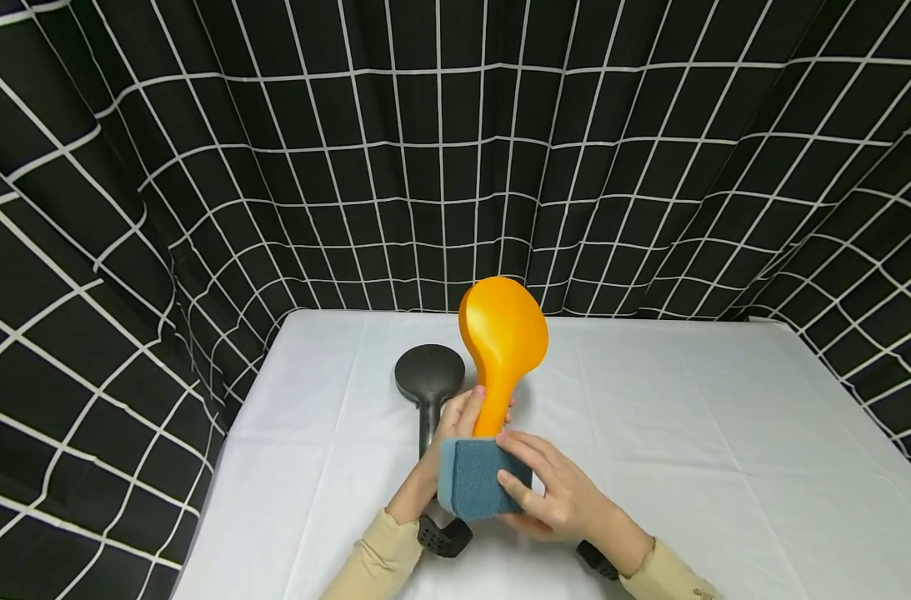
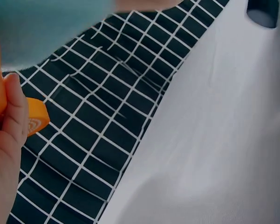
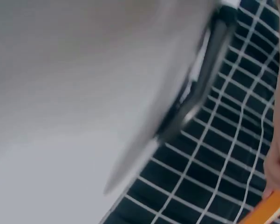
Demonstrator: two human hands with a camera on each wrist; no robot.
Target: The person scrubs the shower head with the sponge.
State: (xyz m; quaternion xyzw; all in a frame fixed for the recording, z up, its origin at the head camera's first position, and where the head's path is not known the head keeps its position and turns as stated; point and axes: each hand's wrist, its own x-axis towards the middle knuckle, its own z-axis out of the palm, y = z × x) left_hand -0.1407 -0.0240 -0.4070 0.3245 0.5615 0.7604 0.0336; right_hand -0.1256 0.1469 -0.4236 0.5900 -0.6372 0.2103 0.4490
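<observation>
Only head and left wrist views show blue sponge [image 1: 481, 479].

Beige fabric left sleeve [image 1: 376, 560]: yours, softly creased
Beige fabric right sleeve [image 1: 667, 573]: yours too, with a small dark marking
Curved black left wrist strap [image 1: 445, 540]: yours, dotted with small holes
Black right wrist strap [image 1: 597, 561]: your second, partly hidden

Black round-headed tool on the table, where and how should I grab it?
Probably by its slim handle, from above and the left, gripping across it. The handle is much narrower than the broad round head and runs toward you, while the left hand overlaps its right side.
</observation>
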